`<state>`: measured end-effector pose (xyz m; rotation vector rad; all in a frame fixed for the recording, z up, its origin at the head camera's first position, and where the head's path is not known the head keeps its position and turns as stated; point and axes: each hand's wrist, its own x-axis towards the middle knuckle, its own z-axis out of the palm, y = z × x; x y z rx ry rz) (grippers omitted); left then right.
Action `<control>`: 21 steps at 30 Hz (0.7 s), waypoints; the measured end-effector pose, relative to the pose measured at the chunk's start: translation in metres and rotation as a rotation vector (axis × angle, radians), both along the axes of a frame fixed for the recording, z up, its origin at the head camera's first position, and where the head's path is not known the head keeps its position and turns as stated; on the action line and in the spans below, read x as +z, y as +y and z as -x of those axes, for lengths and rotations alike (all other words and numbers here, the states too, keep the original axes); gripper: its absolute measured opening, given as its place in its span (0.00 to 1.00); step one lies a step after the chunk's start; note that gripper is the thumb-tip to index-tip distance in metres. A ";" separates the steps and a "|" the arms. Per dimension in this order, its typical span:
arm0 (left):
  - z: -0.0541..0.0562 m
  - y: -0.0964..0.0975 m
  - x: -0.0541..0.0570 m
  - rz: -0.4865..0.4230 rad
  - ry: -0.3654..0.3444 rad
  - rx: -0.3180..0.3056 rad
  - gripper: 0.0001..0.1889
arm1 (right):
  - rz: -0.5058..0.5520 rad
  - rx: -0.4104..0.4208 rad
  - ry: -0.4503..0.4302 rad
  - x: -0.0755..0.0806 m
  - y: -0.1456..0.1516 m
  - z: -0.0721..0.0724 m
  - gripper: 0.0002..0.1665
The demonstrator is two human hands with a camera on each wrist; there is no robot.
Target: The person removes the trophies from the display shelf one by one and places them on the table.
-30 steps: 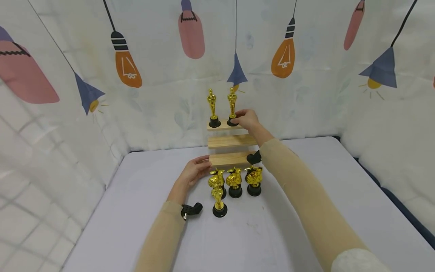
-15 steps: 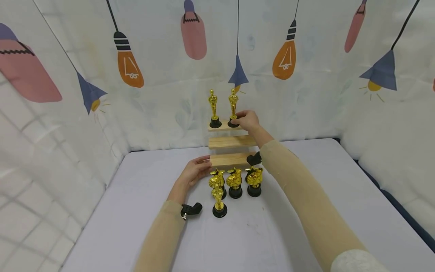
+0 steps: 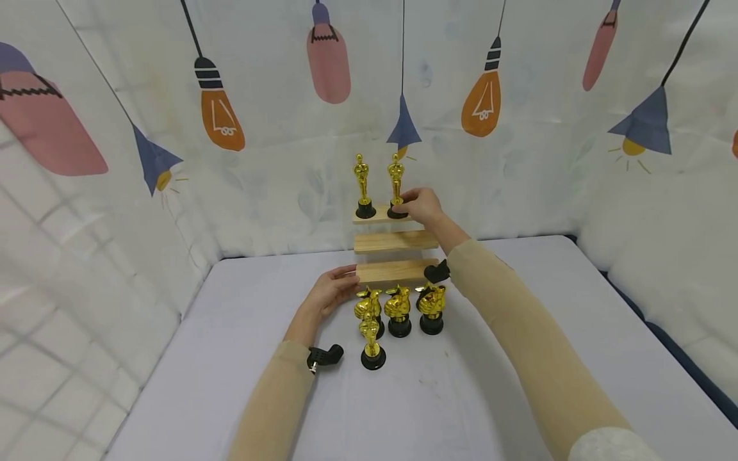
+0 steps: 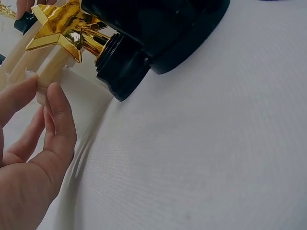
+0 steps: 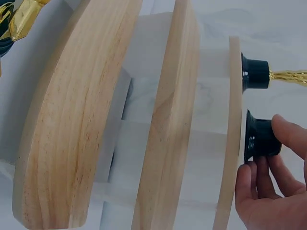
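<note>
On the top board of a tiered wooden shelf point(image 3: 398, 273) stand two gold figure trophies with black bases. My right hand point(image 3: 419, 205) holds the right-hand figure trophy point(image 3: 396, 180) by its base; in the right wrist view, thumb and fingers lie around that black base point(image 5: 264, 138), which stands upright on the board. The other figure trophy point(image 3: 361, 180) is just left of it. At the lowest board's left end, my left hand point(image 3: 328, 293) pinches the wood between thumb and fingers, clearest in the left wrist view, where a gold star point(image 4: 60, 36) shows close by.
Several gold trophies stand on the white table point(image 3: 230, 358) before the shelf, among them a right one point(image 3: 431, 307), a middle one point(image 3: 398, 310) and a front one point(image 3: 372, 346). A patterned cloth wall point(image 3: 277, 179) rises behind the shelf.
My right wrist and forearm have shifted slightly to the right, while the fingers stay at the trophy's base. My left hand keeps its place on the lowest board.
</note>
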<state>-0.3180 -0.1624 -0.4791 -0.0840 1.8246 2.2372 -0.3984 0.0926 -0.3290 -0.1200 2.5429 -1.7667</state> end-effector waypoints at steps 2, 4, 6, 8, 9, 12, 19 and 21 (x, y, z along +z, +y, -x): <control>0.000 0.000 0.000 0.001 0.000 -0.001 0.28 | -0.013 0.006 0.005 0.000 0.001 -0.001 0.25; -0.001 0.000 0.000 -0.004 -0.001 0.000 0.28 | -0.028 0.012 0.012 0.001 0.002 -0.002 0.26; -0.001 0.000 0.000 -0.009 -0.001 0.001 0.28 | -0.041 0.017 0.020 0.001 0.003 -0.004 0.25; -0.001 -0.001 0.000 -0.015 0.000 0.002 0.27 | -0.051 0.024 0.025 0.001 0.004 -0.004 0.26; -0.001 -0.001 0.000 -0.015 0.000 0.004 0.27 | -0.056 0.027 0.023 0.001 0.004 -0.005 0.26; -0.001 -0.001 0.001 -0.009 0.003 0.002 0.27 | -0.067 0.037 0.021 0.002 0.004 -0.006 0.26; -0.001 0.000 0.001 -0.012 0.000 0.001 0.27 | -0.095 0.050 0.024 0.007 0.005 -0.018 0.26; -0.001 0.001 0.001 -0.016 -0.002 0.002 0.27 | -0.096 0.058 0.027 0.009 0.005 -0.023 0.25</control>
